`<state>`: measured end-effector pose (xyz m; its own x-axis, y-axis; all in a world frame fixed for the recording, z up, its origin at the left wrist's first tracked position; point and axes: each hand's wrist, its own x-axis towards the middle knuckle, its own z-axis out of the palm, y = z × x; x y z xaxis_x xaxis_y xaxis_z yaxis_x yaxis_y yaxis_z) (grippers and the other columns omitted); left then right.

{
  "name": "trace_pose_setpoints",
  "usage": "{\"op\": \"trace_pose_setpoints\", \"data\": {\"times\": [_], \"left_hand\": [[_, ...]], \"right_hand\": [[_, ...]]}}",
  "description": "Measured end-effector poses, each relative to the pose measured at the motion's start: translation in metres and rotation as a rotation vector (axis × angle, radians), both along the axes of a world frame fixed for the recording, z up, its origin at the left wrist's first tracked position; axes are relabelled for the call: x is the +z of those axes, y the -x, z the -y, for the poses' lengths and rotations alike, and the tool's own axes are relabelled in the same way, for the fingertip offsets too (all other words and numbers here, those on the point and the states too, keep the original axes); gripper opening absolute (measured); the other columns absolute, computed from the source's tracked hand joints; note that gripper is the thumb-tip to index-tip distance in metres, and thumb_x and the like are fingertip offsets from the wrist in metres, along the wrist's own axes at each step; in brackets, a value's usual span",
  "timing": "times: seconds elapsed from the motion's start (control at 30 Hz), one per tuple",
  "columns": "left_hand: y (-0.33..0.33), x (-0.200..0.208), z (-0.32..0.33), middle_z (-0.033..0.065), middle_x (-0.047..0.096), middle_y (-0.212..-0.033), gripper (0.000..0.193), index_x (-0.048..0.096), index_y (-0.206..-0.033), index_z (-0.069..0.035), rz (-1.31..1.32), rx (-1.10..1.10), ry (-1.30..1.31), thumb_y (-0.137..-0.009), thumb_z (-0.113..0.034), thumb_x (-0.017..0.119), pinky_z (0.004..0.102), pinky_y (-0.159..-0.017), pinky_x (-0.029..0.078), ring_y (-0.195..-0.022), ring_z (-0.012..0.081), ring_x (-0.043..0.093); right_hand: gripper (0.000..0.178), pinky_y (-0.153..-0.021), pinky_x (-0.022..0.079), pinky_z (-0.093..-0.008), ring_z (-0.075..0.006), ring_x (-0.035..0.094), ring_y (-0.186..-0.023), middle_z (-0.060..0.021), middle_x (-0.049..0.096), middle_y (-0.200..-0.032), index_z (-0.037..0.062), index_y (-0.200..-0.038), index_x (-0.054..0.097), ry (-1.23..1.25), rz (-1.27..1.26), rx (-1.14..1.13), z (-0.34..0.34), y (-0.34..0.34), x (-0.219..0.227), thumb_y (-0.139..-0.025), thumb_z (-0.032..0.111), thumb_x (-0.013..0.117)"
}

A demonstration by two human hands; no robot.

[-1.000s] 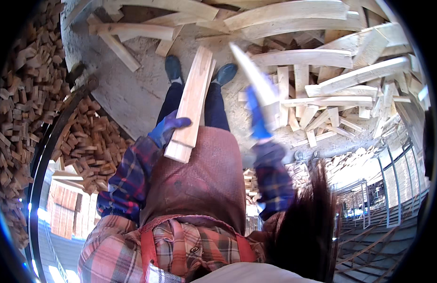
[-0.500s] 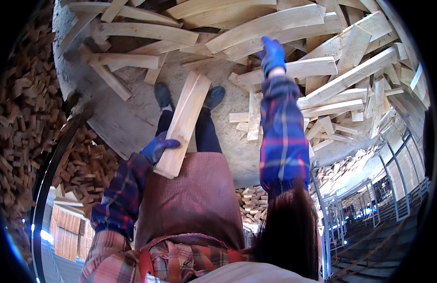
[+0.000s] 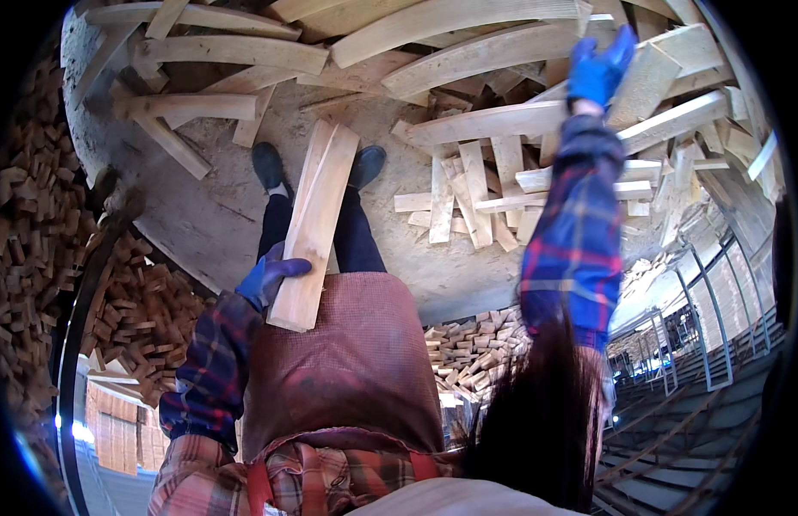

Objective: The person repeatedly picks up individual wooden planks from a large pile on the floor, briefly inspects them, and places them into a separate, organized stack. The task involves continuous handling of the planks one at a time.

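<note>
In a blue-purple glove, my left hand [image 3: 270, 277] is closed around the lower end of two short wooden boards [image 3: 317, 219] lying one against the other. They slant up in front of my apron, their near end over my lap. My right hand [image 3: 600, 69], in a blue glove, is stretched far forward to the right with thumb and fingers apart. Nothing shows between them. It is over the heap of loose boards, nearest to a wide pale board [image 3: 691, 50] and a long board [image 3: 493, 122]. Whether it touches either, I cannot tell.
Curved long boards [image 3: 455, 26] lie crisscrossed at the far side. Shorter pieces [image 3: 476, 193] lie on the floor at the right. Large piles of small wood blocks [image 3: 141, 318] rise at the left. Metal frames [image 3: 700, 327] stand at the lower right.
My right hand has moved right and farther out over the heap. My left hand still grips the boards, which now show as two. The whole view has shifted somewhat.
</note>
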<state>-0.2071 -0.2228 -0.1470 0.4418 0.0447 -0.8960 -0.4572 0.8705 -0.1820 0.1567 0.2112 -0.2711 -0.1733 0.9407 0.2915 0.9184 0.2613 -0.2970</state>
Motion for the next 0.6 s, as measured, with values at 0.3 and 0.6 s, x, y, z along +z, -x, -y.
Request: {"op": "trace_pose_setpoints", "data": {"times": [0.3,0.6], "left_hand": [[-0.005,-0.002,0.004,0.0134,0.061,-0.094,0.057,0.049,-0.121,0.004,-0.023,0.099,-0.016,-0.073,-0.017,0.071,0.0352,-0.073,0.055,-0.078,0.024,0.064],[-0.003,-0.03,0.03,0.013,0.063,-0.096,0.049,0.052,-0.119,0.003,-0.048,0.24,0.055,-0.087,-0.033,0.063,0.0337,-0.076,0.055,-0.083,0.0233,0.065]], "right_hand": [[0.072,-0.091,0.044,-0.0361,-0.0254,0.056,-0.1,-0.0166,0.06,-0.113,-0.0047,-0.122,0.052,1.145,-0.401,-0.188,0.059,-0.024,0.013,-0.072,0.042,0.075],[0.049,-0.063,0.049,-0.041,-0.0286,0.057,-0.071,-0.0104,0.056,-0.083,0.009,-0.11,0.065,0.787,-0.283,0.133,0.367,0.166,0.187,-0.069,0.032,0.077]]}}
